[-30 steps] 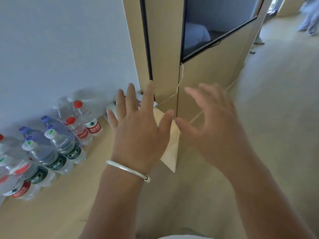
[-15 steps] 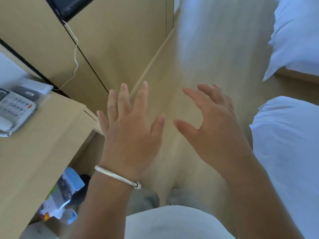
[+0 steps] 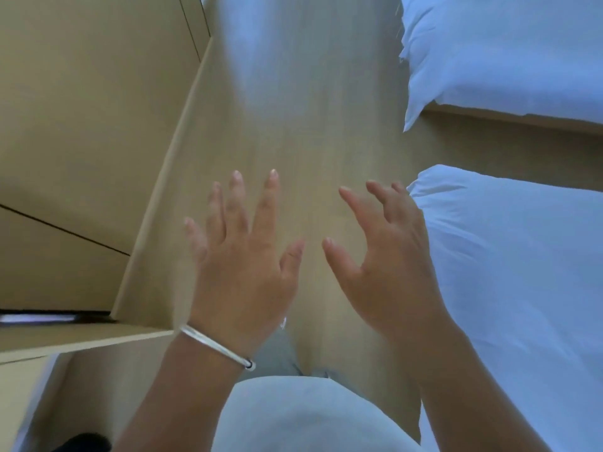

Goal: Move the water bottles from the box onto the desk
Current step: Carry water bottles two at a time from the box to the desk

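Down across the middle of the view runs the pale wood floor (image 3: 293, 93), the biggest thing on show — washed with bluish light at the top. Off to the right lie two white beds: the near bed (image 3: 522, 288) fills the right edge, the far bed (image 3: 505, 50) sits at the top corner with its wooden base showing beneath. On the left stands a tan wooden wall panel (image 3: 81, 125), crossed by a dark seam, and below it the desk (image 3: 65, 340) pokes in as a thin wooden edge at lower left. No water bottles and no box show anywhere in this view, so where they are cannot be told. No brand, label or writing can be read either.

At the bottom centre comes a pale grey garment (image 3: 293, 415) on the person's body. Now the hands — both raised over the floor, backs to the camera, touching nothing. The left hand (image 3: 241, 272) has its fingers straight and fanned wide, thumb angled inward, and it grips nothing. The right hand (image 3: 388, 265) is turned slightly on edge, fingers loosely bent and apart, thumb reaching toward the left thumb without meeting it; it too holds nothing. Smallest of all, a thin white bracelet (image 3: 212, 345) circles the left wrist.
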